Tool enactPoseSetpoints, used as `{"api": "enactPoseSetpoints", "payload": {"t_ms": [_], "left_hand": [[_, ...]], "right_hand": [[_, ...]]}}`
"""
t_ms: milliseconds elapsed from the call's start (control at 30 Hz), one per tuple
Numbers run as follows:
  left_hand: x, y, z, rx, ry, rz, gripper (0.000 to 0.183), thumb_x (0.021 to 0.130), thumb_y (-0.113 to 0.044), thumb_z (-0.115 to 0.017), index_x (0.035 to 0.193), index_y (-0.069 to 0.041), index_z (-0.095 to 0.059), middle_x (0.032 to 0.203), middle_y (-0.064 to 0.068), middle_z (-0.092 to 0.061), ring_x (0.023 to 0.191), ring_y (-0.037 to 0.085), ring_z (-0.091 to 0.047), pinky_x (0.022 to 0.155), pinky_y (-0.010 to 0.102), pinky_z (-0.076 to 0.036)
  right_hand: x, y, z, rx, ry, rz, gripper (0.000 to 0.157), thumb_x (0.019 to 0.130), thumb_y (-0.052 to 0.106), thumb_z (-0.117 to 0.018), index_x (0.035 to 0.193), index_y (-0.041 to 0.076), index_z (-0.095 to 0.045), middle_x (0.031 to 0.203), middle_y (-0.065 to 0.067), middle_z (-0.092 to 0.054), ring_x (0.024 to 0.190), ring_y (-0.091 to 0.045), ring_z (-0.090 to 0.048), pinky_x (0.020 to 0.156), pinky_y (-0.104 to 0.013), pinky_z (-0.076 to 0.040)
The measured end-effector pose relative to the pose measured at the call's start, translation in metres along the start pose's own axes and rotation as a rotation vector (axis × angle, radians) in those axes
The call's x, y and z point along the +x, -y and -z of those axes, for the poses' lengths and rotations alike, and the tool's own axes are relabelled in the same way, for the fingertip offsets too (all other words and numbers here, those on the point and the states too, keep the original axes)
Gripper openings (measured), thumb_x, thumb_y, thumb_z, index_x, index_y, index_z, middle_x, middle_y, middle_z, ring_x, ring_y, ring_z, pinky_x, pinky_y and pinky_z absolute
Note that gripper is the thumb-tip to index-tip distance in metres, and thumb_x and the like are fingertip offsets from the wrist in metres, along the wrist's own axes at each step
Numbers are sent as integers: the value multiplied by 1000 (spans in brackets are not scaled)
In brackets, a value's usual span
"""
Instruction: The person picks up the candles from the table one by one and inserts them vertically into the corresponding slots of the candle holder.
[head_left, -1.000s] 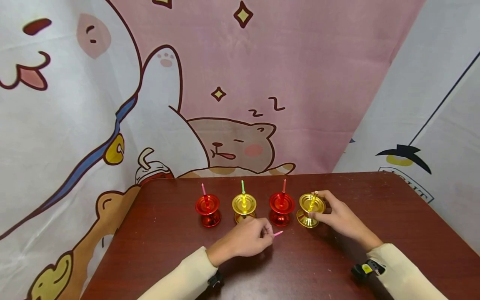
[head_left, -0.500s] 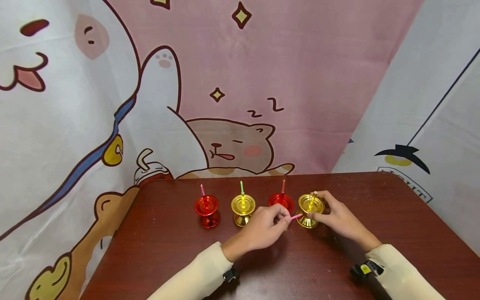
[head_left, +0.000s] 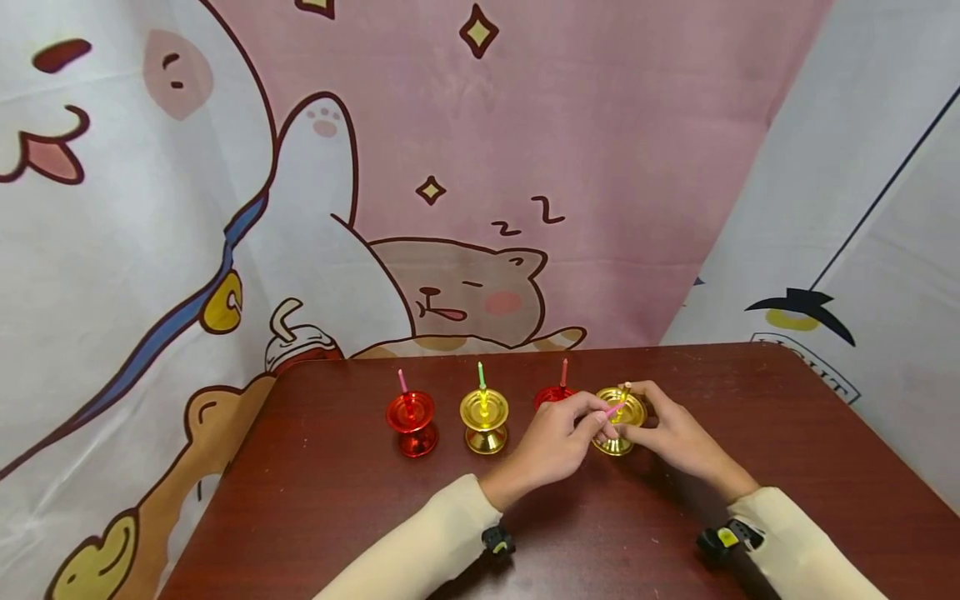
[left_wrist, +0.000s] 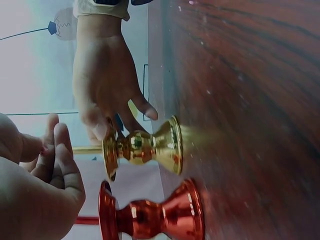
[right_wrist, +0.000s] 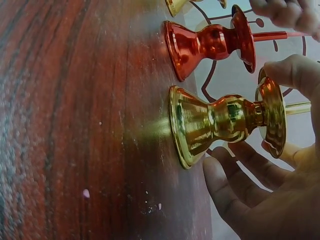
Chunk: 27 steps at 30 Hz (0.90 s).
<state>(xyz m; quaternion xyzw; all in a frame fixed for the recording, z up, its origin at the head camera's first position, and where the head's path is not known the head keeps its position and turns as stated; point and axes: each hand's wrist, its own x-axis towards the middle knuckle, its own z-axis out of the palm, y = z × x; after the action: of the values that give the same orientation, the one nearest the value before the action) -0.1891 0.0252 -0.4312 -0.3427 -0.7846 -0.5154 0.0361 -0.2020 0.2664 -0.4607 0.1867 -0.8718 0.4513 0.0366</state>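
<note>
My left hand pinches a thin pink candle over the dish of the rightmost gold candle holder, close to its upright tube. With thumb and finger on opposite sides of the rim, my right hand holds that holder, whose base stands on the table. Behind my left hand is a red candle holder, partly covered in the head view, with a red candle upright in it. Whether the pink candle touches the tube is unclear.
Farther left on the brown table stand a gold holder with a green candle and a red holder with a pink candle. A cartoon-printed cloth hangs behind the table's back edge.
My left hand has moved right and a little away from me, carrying the pink candle from in front of the red holder to above the rightmost gold one. My right hand keeps its hold.
</note>
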Motion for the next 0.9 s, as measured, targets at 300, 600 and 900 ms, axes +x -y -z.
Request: {"api": "enactPoseSetpoints", "payload": {"t_ms": [300,600,900], "left_hand": [[21,-1,-16,18,-127,14,10,115,-16,-58,123,-10,-60,122,2,-81,112,2,-68,94,20,-51],[38,-3,-24,-46,-180,57,16,114,-20,-62,124,-9,-68,119,0,-67,103,2,-58,90,19,-51],[52,3,-30,-66,-248,23,12,114,-15,-62,122,-8,-68,111,2,-69,99,3,-60,88,18,-52]], "right_hand": [[-1,1,0,19,3,-6,53,97,9,-79,142,0,-52,131,-19,-65,105,-26,-68,83,-26,-59],[-1,2,0,2,-3,-13,54,99,13,-81,143,2,-53,131,-18,-66,107,-28,-67,85,-28,-58],[0,0,0,22,10,-27,55,100,13,-79,144,0,-50,134,-21,-64,109,-30,-67,85,-28,-59]]}}
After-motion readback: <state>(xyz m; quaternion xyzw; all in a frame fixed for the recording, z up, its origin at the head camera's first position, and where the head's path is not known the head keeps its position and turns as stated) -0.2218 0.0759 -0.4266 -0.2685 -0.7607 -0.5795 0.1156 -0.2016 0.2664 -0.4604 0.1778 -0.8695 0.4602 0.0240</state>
